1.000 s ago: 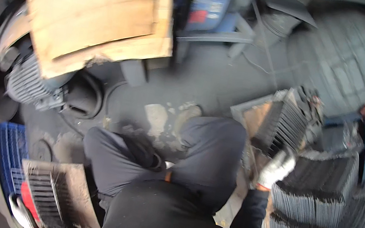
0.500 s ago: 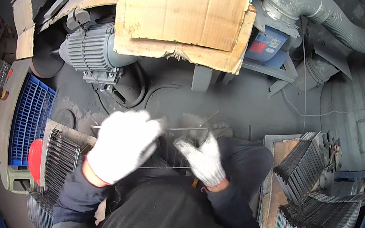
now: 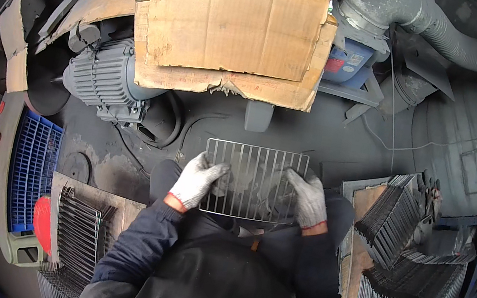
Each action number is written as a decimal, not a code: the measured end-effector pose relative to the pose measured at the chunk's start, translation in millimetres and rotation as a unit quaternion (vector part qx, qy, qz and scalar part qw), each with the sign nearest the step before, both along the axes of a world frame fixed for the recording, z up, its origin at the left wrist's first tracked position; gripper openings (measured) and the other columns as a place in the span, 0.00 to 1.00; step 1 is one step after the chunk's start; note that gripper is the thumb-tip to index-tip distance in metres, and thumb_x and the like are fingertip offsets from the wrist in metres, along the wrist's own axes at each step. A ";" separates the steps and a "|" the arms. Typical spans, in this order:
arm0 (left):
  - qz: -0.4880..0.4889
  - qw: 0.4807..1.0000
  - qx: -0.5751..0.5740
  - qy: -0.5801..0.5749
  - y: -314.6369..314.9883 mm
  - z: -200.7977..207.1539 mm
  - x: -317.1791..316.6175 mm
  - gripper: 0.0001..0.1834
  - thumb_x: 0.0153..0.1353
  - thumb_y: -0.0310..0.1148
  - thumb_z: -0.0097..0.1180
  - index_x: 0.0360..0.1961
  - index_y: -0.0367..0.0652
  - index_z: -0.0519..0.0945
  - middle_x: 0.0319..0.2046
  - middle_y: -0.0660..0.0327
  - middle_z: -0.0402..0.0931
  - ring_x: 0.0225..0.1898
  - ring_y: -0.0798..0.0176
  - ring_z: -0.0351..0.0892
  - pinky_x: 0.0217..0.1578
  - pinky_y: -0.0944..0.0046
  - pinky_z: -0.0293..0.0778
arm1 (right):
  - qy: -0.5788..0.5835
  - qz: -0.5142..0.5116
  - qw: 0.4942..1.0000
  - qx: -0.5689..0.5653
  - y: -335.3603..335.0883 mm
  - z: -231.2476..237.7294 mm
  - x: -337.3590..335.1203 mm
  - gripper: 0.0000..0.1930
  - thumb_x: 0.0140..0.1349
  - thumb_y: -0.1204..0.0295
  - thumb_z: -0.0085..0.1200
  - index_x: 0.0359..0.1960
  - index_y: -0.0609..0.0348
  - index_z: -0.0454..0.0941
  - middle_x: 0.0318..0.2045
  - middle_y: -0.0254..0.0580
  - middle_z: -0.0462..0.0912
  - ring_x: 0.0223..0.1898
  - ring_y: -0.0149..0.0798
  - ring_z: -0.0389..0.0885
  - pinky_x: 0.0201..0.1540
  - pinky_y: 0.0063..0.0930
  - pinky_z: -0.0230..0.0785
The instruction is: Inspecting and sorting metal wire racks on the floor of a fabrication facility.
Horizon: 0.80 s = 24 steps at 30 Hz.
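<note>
Between my two white-gloved hands I hold a rectangular wire rack (image 3: 251, 183) with a row of parallel bars, level above my lap. My left hand (image 3: 197, 181) grips its left side, thumb resting over the bars. On the opposite side, my right hand (image 3: 307, 199) closes round the edge in the same way. Stacks of similar racks stand beside me: a tilted bundle (image 3: 393, 221) and larger stacks (image 3: 410, 294) on my right, and a smaller pile (image 3: 82, 220) on my left.
Cardboard sheets (image 3: 234, 27) cover something straight ahead. A grey electric motor (image 3: 102, 74) sits at the far left, with a blue plastic crate (image 3: 33, 173) nearer. At the far right run a ribbed duct (image 3: 461, 44) and a thin hanging cable (image 3: 394, 106).
The rack has swung from a nearly edge-on position to facing me flat. Both hands, the left one blurred before, have come to rest on its opposite sides. My head view has shifted slightly.
</note>
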State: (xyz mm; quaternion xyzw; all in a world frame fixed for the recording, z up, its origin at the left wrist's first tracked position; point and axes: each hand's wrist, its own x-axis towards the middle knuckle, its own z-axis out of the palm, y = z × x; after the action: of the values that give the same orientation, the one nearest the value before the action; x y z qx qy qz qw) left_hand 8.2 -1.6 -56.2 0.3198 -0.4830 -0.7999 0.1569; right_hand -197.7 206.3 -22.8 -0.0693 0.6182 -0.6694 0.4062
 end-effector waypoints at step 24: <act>-0.060 0.992 -0.090 -0.057 -9.1 -23.6 -64.9 0.18 0.74 0.31 0.65 0.59 0.39 0.76 0.39 0.62 0.84 0.31 0.70 0.81 0.29 0.65 0.80 | 0.035 -0.124 0.992 -0.013 -13.1 7.0 -23.2 0.12 0.73 0.74 0.63 0.53 0.67 0.83 0.42 0.42 0.90 0.38 0.34 0.89 0.42 0.27 0.83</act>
State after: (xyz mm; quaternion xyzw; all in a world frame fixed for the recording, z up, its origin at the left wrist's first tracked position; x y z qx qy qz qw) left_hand -56.6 -10.8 -79.8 0.3195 -0.5795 -0.7418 0.1087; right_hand -221.0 193.2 -15.8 -0.0209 0.6268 -0.7200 0.2971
